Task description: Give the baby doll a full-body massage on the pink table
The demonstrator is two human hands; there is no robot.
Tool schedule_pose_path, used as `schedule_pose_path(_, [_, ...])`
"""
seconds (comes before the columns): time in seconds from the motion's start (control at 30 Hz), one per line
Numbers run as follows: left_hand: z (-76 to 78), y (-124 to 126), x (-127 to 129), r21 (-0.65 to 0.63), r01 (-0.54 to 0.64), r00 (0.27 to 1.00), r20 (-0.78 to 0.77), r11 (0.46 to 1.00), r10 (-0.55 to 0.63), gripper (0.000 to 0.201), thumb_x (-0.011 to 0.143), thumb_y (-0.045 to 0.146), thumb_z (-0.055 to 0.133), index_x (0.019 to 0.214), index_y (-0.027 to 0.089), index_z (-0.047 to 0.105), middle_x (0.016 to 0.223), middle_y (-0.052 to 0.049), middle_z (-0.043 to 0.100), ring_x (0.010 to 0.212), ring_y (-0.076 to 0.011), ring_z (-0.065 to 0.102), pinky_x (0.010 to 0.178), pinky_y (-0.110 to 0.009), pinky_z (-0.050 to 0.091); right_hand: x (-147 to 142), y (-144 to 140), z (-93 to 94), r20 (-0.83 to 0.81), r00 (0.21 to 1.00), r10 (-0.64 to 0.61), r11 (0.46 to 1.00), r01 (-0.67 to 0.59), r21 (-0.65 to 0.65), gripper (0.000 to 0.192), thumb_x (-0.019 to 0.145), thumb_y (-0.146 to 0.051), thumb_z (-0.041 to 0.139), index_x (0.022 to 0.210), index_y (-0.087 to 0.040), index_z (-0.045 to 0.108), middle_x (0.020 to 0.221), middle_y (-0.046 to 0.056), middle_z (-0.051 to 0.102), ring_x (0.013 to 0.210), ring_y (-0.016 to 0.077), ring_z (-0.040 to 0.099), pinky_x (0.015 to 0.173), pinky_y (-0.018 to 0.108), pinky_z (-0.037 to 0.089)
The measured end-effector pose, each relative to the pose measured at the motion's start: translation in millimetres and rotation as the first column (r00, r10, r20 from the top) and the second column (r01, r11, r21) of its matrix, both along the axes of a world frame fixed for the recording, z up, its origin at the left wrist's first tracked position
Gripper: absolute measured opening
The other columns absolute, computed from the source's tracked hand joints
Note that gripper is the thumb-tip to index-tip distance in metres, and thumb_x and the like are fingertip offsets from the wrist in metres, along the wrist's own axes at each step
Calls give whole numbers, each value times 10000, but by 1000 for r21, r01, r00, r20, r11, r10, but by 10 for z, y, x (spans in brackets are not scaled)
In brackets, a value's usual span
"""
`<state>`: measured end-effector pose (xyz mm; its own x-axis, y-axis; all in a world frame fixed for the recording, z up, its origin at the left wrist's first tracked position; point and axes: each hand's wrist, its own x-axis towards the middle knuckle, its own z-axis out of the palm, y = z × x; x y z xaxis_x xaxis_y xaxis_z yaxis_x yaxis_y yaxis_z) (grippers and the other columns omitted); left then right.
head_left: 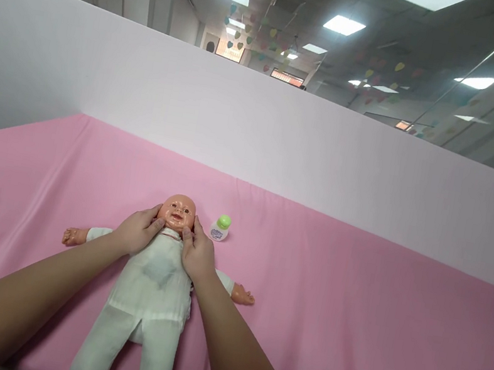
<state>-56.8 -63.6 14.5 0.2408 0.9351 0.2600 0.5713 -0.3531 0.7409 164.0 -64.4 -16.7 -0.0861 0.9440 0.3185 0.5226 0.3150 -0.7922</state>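
Note:
A baby doll (158,278) with a white cloth body lies on its back, arms stretched out to the sides. My left hand (139,231) cups one side of its head, the thumb on the cheek by the jaw. On the other side my right hand (199,254) does the same, thumb beside the chin. The fingers of both hands are partly hidden behind the doll's head. Close to my right hand stands a small white bottle with a green cap (221,229), touched by neither hand.
Pink cloth (324,313) with soft folds covers the surface under the doll. A white partition (257,129) runs along the far edge and the left side. Beyond it are a glass pane, ceiling lights and hanging heart-shaped decorations.

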Motion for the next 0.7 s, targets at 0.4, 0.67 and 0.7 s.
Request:
schedule_pose_path(0.4, [-6, 1, -1, 10, -12, 1000, -9, 1000, 12, 655, 935, 674, 600, 1448, 267, 578, 1228, -90, 781, 1037, -326, 752, 831, -387, 560, -123, 15, -16, -151, 985, -84, 996, 80, -36, 722, 814, -609, 835, 1419, -272, 630, 1287, 83, 763, 1054, 256, 778, 947, 406, 630])
schedule_pose_path(0.67, [-35, 30, -1, 37, -36, 999, -9, 999, 36, 609, 972, 679, 530, 1411, 265, 612, 1212, -95, 785, 1060, -325, 745, 843, -389, 553, -89, -2, 28, -28, 996, -82, 997, 83, 4, 547, 952, -568, 689, 1425, -298, 651, 1182, 44, 799, 1059, 253, 758, 977, 409, 607])
schedule_pose_path(0.7, [-36, 35, -6, 39, -34, 999, -11, 999, 35, 605, 983, 681, 505, 1404, 261, 617, 1217, -96, 785, 1065, -329, 745, 845, -394, 552, -80, -2, 34, -16, 997, -69, 997, 69, 15, 538, 973, -566, 660, 1436, -292, 645, 1180, 49, 799, 1055, 252, 759, 978, 408, 604])
